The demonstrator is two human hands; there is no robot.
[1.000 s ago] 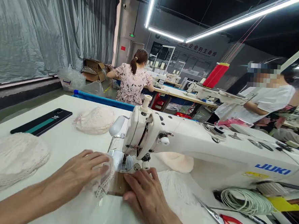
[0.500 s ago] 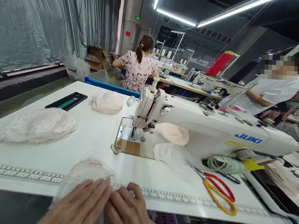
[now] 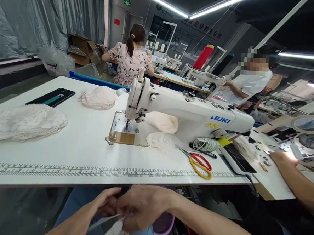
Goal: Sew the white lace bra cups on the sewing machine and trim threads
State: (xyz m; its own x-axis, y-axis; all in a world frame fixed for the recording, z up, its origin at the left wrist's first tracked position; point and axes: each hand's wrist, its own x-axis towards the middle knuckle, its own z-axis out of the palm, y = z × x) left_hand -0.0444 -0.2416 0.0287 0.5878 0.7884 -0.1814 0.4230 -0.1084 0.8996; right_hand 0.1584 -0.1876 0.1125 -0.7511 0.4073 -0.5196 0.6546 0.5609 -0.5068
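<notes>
Below the table's front edge, over my lap, my right hand (image 3: 143,206) is bent down with its fingers closed on a crumpled clear plastic bag (image 3: 106,226). My left hand (image 3: 105,203) curls against the same bag from the other side, its thumb side up and its fingertips partly hidden. Something white shows through the plastic, too covered to name. Above the hands stands a white sewing machine (image 3: 171,99) with its needle over the metal plate. A white lacy fabric piece (image 3: 160,142) and a beige cup-shaped piece (image 3: 163,122) lie beside it.
Piles of pale lacy pieces (image 3: 26,122) and pinkish pieces (image 3: 99,97) lie left, near a black phone (image 3: 52,97). Scissors (image 3: 200,166) and coiled cord (image 3: 206,144) lie right. A purple basket (image 3: 163,226) is underneath. A co-worker's arm (image 3: 294,179) reaches in at right.
Both hands have gone from the table's front edge down to my lap, taking the clear bag along. The view has turned to the right, showing more of the neighbouring station.
</notes>
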